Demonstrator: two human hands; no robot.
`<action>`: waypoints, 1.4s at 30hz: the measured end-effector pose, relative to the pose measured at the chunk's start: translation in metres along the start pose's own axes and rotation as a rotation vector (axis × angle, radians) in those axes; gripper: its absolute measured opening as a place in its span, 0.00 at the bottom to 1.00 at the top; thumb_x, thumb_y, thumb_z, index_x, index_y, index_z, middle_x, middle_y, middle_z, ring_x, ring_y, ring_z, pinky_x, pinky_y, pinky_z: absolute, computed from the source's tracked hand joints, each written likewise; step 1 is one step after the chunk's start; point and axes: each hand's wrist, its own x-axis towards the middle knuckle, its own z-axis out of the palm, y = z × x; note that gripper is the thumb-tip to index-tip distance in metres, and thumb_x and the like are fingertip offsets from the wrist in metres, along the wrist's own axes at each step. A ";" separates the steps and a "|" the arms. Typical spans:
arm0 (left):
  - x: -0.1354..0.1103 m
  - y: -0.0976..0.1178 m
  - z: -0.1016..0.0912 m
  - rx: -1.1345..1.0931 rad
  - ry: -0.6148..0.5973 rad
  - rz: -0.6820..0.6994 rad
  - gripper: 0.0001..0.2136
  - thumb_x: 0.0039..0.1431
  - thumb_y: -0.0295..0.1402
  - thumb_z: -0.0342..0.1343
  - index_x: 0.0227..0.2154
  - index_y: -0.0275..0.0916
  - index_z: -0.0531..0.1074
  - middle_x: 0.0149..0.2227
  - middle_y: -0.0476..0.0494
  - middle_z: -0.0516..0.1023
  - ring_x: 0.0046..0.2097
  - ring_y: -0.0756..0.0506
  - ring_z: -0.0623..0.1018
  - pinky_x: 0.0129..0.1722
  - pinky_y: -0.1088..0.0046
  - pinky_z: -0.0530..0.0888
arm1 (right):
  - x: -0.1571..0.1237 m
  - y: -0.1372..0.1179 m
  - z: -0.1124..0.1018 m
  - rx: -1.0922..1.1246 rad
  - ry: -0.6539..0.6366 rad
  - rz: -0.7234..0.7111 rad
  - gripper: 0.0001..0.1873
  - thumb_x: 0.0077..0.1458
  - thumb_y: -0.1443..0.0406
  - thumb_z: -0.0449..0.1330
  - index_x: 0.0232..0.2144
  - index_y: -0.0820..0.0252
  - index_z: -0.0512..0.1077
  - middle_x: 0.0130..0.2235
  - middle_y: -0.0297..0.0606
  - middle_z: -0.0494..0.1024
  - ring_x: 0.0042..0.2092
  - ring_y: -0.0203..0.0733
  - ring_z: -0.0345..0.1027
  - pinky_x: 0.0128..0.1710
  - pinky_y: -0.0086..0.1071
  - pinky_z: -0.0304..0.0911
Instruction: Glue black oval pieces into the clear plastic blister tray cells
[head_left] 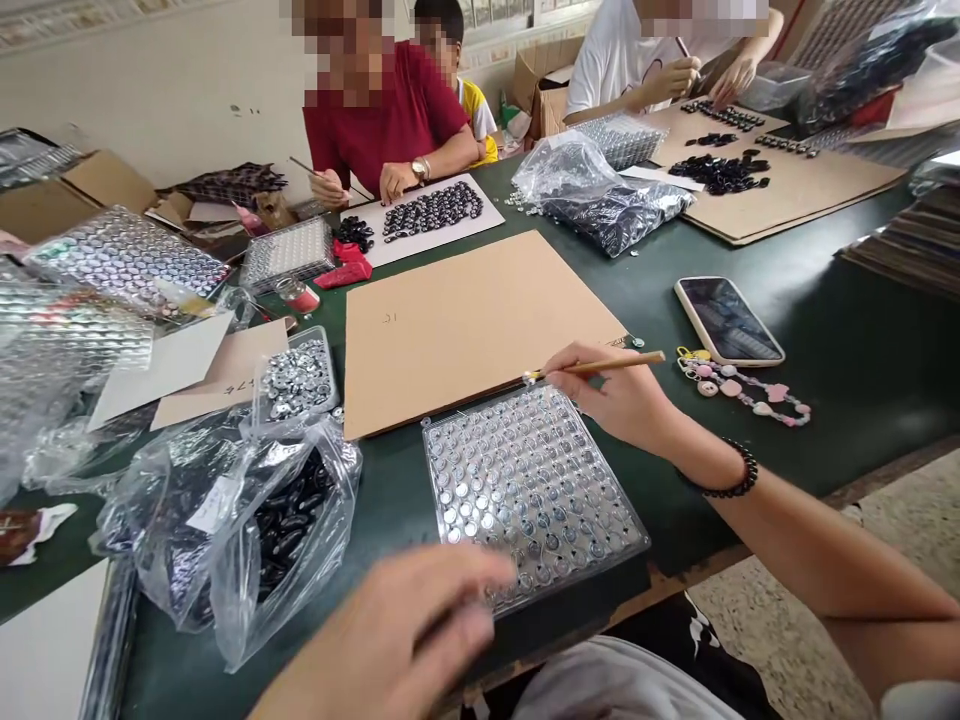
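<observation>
My right hand [619, 395] pinches a thin wooden stick [600, 367], its tip at the far edge of a clear plastic grid tray [532, 490] filled with small shiny round pieces. My left hand [405, 630] is blurred at the near edge of that tray, fingers curled by its front left corner; whether it holds anything is unclear. A brown cardboard sheet [465, 320] lies just beyond the tray on the green table [847, 340].
A plastic bag of black pieces [247, 520] lies left of the tray, with a small tray of silver pieces [296, 378] behind. A phone [727, 320] and bead strap [742, 388] lie right. Across the table, other people work over black pieces on a white sheet [431, 215] and cardboard [787, 180].
</observation>
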 end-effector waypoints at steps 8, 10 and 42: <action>0.067 -0.012 0.016 0.232 0.402 0.167 0.12 0.59 0.35 0.43 0.43 0.40 0.63 0.37 0.44 0.70 0.31 0.48 0.70 0.32 0.71 0.68 | -0.029 -0.044 0.042 -0.053 -0.162 -0.343 0.10 0.58 0.65 0.48 0.29 0.63 0.66 0.24 0.34 0.71 0.23 0.31 0.60 0.24 0.27 0.52; 0.068 -0.018 0.024 0.243 0.345 0.207 0.09 0.59 0.33 0.41 0.39 0.40 0.65 0.33 0.45 0.70 0.33 0.47 0.70 0.32 0.72 0.67 | -0.037 -0.039 0.049 -0.081 -0.153 -0.391 0.11 0.59 0.65 0.46 0.29 0.63 0.65 0.23 0.33 0.70 0.23 0.31 0.59 0.24 0.28 0.52; 0.076 -0.034 0.021 0.146 0.384 -0.054 0.10 0.58 0.36 0.44 0.24 0.40 0.62 0.20 0.53 0.65 0.22 0.52 0.66 0.21 0.80 0.63 | -0.036 -0.030 0.046 -0.160 -0.139 -0.481 0.13 0.58 0.63 0.50 0.27 0.64 0.68 0.21 0.31 0.69 0.20 0.32 0.58 0.20 0.30 0.50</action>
